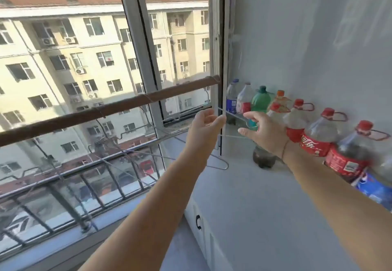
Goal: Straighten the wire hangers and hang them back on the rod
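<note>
The wire hanger (233, 136) is held above the worktop (244, 196) at the window corner. Its wires run roughly sideways between the hands, and one rounded corner hangs below the left wrist. The left hand (206, 126) pinches the wire. The right hand (262, 130) touches the far end; its grip cannot be told. The rod (110, 109) lies up-left, rising rightward. The left hand is nearer.

Bottles (314, 141) line the counter (254, 196) along the wall (307, 37); rod (84, 117) left, before window (63, 47).
</note>
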{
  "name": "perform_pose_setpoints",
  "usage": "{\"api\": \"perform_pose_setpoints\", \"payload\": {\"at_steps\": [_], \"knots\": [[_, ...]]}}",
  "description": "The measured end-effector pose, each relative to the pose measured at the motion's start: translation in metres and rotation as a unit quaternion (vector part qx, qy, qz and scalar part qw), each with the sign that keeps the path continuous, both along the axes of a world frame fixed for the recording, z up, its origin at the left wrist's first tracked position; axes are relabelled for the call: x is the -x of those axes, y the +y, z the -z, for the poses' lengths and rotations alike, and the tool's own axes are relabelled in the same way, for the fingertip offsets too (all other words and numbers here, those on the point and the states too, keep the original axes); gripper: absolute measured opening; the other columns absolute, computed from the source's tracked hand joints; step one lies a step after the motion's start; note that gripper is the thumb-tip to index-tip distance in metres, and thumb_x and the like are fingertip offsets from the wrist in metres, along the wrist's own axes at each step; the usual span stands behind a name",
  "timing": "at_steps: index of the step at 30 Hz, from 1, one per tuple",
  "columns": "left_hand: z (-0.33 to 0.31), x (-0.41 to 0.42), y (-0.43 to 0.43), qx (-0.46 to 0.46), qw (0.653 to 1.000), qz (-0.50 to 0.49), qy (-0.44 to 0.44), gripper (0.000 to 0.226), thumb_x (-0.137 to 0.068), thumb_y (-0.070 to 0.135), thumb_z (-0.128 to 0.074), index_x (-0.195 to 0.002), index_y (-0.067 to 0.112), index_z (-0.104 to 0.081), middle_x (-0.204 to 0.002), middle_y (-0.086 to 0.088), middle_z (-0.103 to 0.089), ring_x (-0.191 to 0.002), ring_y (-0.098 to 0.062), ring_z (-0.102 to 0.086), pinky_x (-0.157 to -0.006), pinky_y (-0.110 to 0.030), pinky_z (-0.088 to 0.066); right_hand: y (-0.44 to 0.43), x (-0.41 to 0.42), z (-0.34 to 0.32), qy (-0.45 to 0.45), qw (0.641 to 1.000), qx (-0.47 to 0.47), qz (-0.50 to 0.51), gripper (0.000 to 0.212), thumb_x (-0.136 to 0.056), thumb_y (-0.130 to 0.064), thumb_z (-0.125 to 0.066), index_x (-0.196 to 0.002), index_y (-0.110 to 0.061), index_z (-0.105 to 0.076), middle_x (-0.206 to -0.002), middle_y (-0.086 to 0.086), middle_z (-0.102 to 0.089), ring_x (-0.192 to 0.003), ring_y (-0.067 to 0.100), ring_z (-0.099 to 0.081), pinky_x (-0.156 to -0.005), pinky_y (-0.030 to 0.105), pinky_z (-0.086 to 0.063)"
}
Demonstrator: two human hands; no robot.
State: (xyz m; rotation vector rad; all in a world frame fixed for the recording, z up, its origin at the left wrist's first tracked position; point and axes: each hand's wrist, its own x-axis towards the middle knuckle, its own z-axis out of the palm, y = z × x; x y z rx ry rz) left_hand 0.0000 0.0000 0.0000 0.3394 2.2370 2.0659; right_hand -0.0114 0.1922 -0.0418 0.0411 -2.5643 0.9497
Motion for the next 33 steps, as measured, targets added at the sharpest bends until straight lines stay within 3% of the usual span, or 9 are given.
{"api": "perform_pose_setpoints", "payload": {"at_steps": [2,5,8,10,16,21,24,29,33], "knots": [[0.000,0.009,0.012,0.007,0.999,-0.010,-0.030,0.046,-0.089,0.031,-0.059,-0.130,0.014,-0.047,-0.118,-0.003,-0.061,-0.096,-0.013,-0.059,-0.071,-0.021,-0.048,0.004,0.006,0.002,-0.011,1.000,0.011,-0.001,0.055,-0.081,-0.035,-0.066,-0.128,-0.012,-0.048,-0.130,0.007,-0.055,-0.119,0.018,-0.050,-0.093,0.023,-0.035],[0.006,0.023,0.026,0.026,0.995,-0.030,-0.087,0.043,-0.088,0.032,-0.059,-0.125,0.012,-0.053,-0.118,-0.008,-0.061,-0.105,-0.023,-0.059,-0.089,-0.034,-0.051,0.007,0.017,0.008,-0.023,0.999,0.042,0.005,0.050,-0.081,-0.033,-0.066,-0.124,-0.014,-0.051,-0.122,0.007,-0.058,-0.109,0.016,-0.053,-0.089,0.023,-0.038],[0.009,0.036,0.037,0.040,0.993,-0.014,-0.109,0.017,-0.088,0.031,-0.058,-0.093,0.015,-0.062,-0.094,-0.007,-0.059,-0.091,-0.023,-0.056,-0.099,-0.043,-0.045,0.013,0.023,0.007,-0.038,0.997,0.066,0.020,0.040,-0.083,-0.034,-0.063,-0.117,-0.016,-0.055,-0.107,0.004,-0.063,-0.096,0.016,-0.058,-0.079,0.023,-0.041],[0.011,0.044,0.043,0.031,0.990,-0.012,-0.134,0.015,-0.088,0.031,-0.059,-0.084,0.016,-0.059,-0.093,-0.007,-0.056,-0.091,-0.023,-0.053,-0.099,-0.041,-0.045,0.017,0.025,0.007,-0.061,0.997,0.055,0.015,0.032,-0.084,-0.035,-0.061,-0.111,-0.017,-0.059,-0.098,0.002,-0.065,-0.090,0.015,-0.059,-0.070,0.020,-0.042],[0.015,0.065,0.045,-0.065,0.984,-0.040,-0.164,0.018,-0.092,0.019,-0.055,-0.076,0.013,-0.060,-0.078,-0.005,-0.053,-0.079,-0.020,-0.050,-0.073,-0.028,-0.043,0.007,0.013,0.010,-0.125,0.982,0.123,-0.066,0.026,-0.088,-0.021,-0.058,-0.108,-0.005,-0.062,-0.085,0.007,-0.068,-0.074,0.015,-0.062,-0.071,0.021,-0.050],[0.010,0.077,0.033,-0.111,0.979,-0.064,-0.161,0.020,-0.092,0.013,-0.051,-0.075,0.009,-0.061,-0.078,-0.007,-0.062,-0.077,-0.020,-0.061,-0.074,-0.027,-0.048,-0.013,0.014,0.008,-0.105,0.973,0.185,-0.085,0.019,-0.088,-0.010,-0.056,-0.105,-0.003,-0.063,-0.078,0.009,-0.063,-0.070,0.014,-0.056,-0.067,0.019,-0.049],[0.003,0.087,0.023,-0.133,0.974,-0.089,-0.159,0.022,-0.091,0.012,-0.051,-0.072,0.010,-0.062,-0.078,-0.007,-0.065,-0.078,-0.020,-0.062,-0.075,-0.028,-0.050,-0.028,0.030,-0.001,-0.092,0.975,0.186,-0.081,0.018,-0.088,-0.010,-0.055,-0.104,-0.004,-0.064,-0.079,0.008,-0.063,-0.066,0.009,-0.056,-0.058,0.009,-0.047],[0.005,0.103,0.017,-0.163,0.952,-0.134,-0.222,0.019,-0.092,0.012,-0.050,-0.074,0.009,-0.057,-0.073,-0.007,-0.063,-0.066,-0.016,-0.060,-0.067,-0.026,-0.049,-0.046,0.046,0.008,-0.112,0.975,0.175,-0.082,0.020,-0.089,-0.011,-0.054,-0.105,-0.006,-0.063,-0.078,0.007,-0.063,-0.064,0.006,-0.055,-0.057,0.008,-0.045],[0.024,0.099,0.028,-0.157,0.939,-0.145,-0.269,0.021,-0.092,0.013,-0.049,-0.074,0.006,-0.056,-0.074,-0.009,-0.062,-0.063,-0.017,-0.057,-0.064,-0.025,-0.049,-0.030,0.026,0.033,-0.139,0.958,0.229,-0.098,0.020,-0.089,-0.009,-0.055,-0.107,-0.006,-0.062,-0.071,0.002,-0.060,-0.055,0.000,-0.051,-0.053,0.009,-0.041]]}}
